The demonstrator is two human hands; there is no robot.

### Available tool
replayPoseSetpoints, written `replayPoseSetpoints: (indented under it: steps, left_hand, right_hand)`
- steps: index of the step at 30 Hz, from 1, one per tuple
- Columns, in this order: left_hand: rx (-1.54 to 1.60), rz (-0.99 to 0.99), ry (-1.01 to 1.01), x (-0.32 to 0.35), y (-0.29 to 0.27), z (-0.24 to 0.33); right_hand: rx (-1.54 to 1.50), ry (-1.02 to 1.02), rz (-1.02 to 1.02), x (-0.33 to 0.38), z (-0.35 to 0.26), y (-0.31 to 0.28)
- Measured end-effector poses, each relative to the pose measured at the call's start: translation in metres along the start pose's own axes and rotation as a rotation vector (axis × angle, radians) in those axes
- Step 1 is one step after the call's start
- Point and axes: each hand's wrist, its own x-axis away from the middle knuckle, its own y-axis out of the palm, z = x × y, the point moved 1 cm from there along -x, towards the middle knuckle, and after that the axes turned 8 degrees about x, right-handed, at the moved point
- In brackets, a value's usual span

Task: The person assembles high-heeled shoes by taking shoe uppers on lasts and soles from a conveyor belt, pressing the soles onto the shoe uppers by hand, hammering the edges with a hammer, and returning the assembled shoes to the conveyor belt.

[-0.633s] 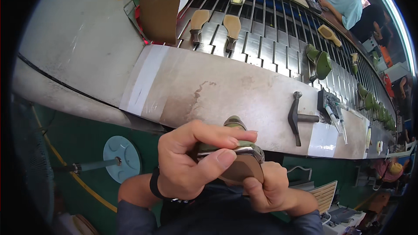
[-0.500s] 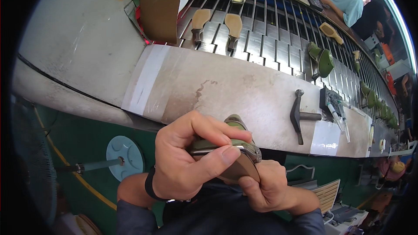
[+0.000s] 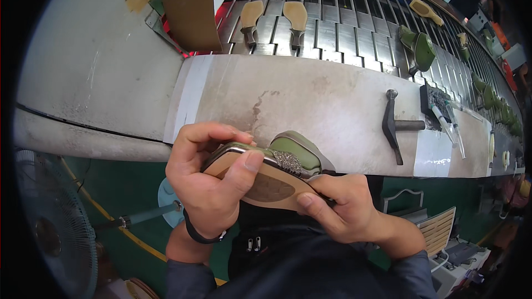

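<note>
Below and to the left of the left hand stands a pale-blue fan (image 3: 52,241), and nearer, just left of the wrist, a pale-blue disc (image 3: 167,204) shows low over the floor. Beyond the left hand, up and away, a brown cardboard panel (image 3: 191,14) stands at the far edge of the pale worktop (image 3: 221,97); whether it is the side of a box I cannot tell. The left hand (image 3: 213,180), with a black band (image 3: 195,232) at its wrist, is partly closed on one end of the green shoe (image 3: 271,188), thumb across the tan sole and fingers curled over the far edge. The shoe spans the gap between the two hands, tilted, its sole toward the person and its green upper and glittery band on the side away. Past it, on a metal conveyor (image 3: 327,30), two tan-soled shoes (image 3: 295,16) lie side by side. The right hand (image 3: 341,207) grips the other end, thumb pressed on the sole. Beyond and right of that hand lies a hammer (image 3: 393,127), head pointing away and toward the person, handle to the right. Next, farther right, comes a small dark tray (image 3: 434,99), its dark contents too small to make out, with syringes (image 3: 443,124) leaning against its near side.
</note>
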Motion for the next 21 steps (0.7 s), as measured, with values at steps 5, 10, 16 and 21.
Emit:
replayPoseSetpoints:
  steps: [5, 10, 16, 21]
  left_hand:
    - [-0.237, -0.058, 0.142, -0.002, -0.012, -0.003]
    - [-0.217, 0.009, 0.106, -0.003, -0.016, -0.007]
    - [-0.138, 0.075, 0.067, -0.003, -0.026, -0.017]
    - [-0.12, 0.109, 0.067, -0.005, -0.025, -0.016]
  right_hand:
    - [0.186, -0.191, 0.087, -0.007, 0.0, 0.01]
    - [0.296, -0.254, 0.189, -0.009, 0.003, 0.01]
    - [0.242, -0.188, 0.155, -0.019, 0.009, 0.008]
    - [0.19, -0.156, 0.142, -0.024, 0.011, 0.007]
